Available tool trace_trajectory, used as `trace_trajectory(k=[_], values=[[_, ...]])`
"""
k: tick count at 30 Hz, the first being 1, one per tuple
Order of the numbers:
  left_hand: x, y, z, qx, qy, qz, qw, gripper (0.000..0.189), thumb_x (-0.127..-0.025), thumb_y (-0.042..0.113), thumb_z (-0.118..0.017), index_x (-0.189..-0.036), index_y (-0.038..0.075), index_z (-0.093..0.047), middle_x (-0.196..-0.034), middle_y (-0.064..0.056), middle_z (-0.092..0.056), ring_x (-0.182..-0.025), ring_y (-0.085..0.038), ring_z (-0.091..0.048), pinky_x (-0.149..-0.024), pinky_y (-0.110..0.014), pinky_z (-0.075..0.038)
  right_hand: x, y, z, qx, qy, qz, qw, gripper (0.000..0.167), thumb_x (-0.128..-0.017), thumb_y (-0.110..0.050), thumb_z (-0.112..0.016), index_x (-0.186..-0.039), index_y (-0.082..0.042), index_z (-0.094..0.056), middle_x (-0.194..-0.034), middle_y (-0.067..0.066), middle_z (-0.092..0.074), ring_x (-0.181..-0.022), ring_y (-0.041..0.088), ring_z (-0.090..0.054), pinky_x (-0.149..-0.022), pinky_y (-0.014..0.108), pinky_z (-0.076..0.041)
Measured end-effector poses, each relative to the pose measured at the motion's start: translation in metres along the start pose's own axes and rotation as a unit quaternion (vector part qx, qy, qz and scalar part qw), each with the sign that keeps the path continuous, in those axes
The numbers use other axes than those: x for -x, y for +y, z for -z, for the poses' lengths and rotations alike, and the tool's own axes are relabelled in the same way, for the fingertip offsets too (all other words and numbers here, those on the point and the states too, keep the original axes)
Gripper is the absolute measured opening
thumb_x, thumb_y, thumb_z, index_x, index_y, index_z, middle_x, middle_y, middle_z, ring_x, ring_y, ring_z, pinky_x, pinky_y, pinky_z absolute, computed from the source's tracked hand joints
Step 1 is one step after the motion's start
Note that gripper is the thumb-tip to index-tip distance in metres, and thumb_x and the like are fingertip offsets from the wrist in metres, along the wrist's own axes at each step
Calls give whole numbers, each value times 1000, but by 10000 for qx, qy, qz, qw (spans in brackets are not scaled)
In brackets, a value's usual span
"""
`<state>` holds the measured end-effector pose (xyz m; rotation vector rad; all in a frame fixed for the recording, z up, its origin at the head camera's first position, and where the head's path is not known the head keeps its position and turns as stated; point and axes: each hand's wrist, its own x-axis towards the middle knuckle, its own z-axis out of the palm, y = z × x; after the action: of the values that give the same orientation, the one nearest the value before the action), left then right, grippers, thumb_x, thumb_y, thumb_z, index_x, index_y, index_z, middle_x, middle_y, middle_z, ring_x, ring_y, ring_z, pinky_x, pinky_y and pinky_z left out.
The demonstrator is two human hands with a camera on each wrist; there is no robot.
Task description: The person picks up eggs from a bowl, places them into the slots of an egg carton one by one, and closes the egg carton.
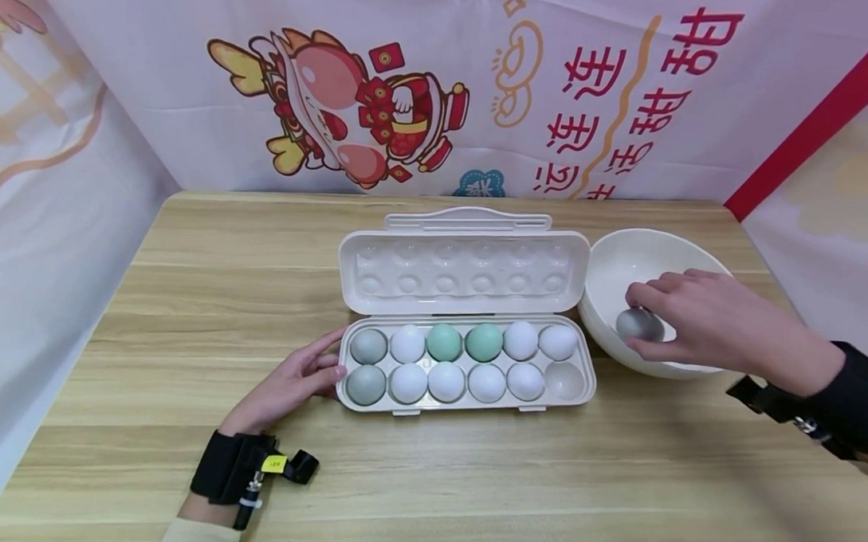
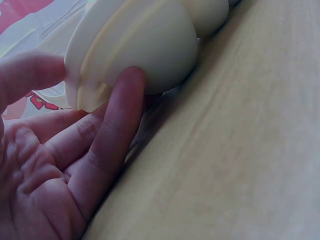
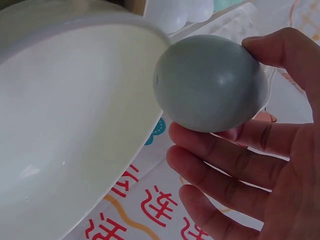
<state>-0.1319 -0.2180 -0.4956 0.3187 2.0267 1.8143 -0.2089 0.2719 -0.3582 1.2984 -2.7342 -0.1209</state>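
A white plastic egg carton (image 1: 467, 404) lies open on the table, its lid (image 1: 465, 270) folded back. Several white, pale green and grey-blue eggs sit in its two rows; the front right pocket (image 1: 564, 380) holds no egg. My left hand (image 1: 286, 388) grips the carton's left end, thumb and fingers against its rim and underside (image 2: 155, 45). To the right stands a white bowl (image 1: 609, 269). Above the bowl, my right hand (image 1: 719, 317) pinches a grey-blue egg (image 3: 210, 82) between thumb and fingers.
The wooden table (image 1: 270, 500) runs back to a printed cloth (image 1: 471, 86) with red lettering and a cartoon figure. More cloth hangs at both sides. The bowl stands close beside the carton's right end.
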Motion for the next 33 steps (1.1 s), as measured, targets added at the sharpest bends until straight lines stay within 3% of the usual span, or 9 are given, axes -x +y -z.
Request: trace_trajectory(k=[8,13,16,19,23,33], values=[[1,-1,2,-29,21,-15,10000,64,-100,8,-51,-152,-2,-16,-122,-33,-56,-96,-22,-64,-82,-34,-54,-1,-8,-2,46,577,418,9974,36,-70,-39,-75,-88,-12,-60,-68,-6,-55,-59,12,-49,-56,36,-46],[2,0,2,-16,35,-2,10000,64,-100,9,-52,-153,-1,-17,-121,-32,-56,-96,-22,-64,-82,-34,-54,-3,-18,-6,-140,811,631,9946,43,-88,-54,-52,-89,-12,-60,-70,-6,-55,-62,12,-52,-56,36,-46],[2,1,2,-15,48,-6,10000,63,-100,9,-52,-153,-1,-17,-121,-32,-56,-97,-22,-64,-82,-34,-53,-5,-25,-11,-258,922,758,9925,50,-91,-58,-42,-90,-12,-61,-72,-5,-57,-65,14,-55,-57,36,-47],[2,0,1,-10,35,-5,10000,63,-100,9,-52,-153,-1,-18,-122,-32,-56,-98,-22,-64,-82,-34,-54,-7,-31,-16,-343,946,897,9909,43,-88,-54,-55,-91,-11,-61,-75,-3,-59,-68,15,-57,-60,38,-49],[1,-1,1,-5,23,8,10000,63,-100,9,-52,-153,0,-18,-122,-32,-56,-99,-22,-64,-83,-34,-53,-10,-38,-23,-480,819,977,9907,40,-72,-41,-76,-93,-10,-62,-77,-5,-58,-69,11,-54,-63,36,-49],[0,-1,0,56,44,54,10000,64,-100,10,-53,-153,1,-18,-124,-32,-55,-99,-24,-64,-83,-36,-54,-14,-47,-39,-737,373,841,9930,45,-68,-33,-83,-99,-6,-64,-84,-1,-61,-74,9,-52,-65,33,-49]])
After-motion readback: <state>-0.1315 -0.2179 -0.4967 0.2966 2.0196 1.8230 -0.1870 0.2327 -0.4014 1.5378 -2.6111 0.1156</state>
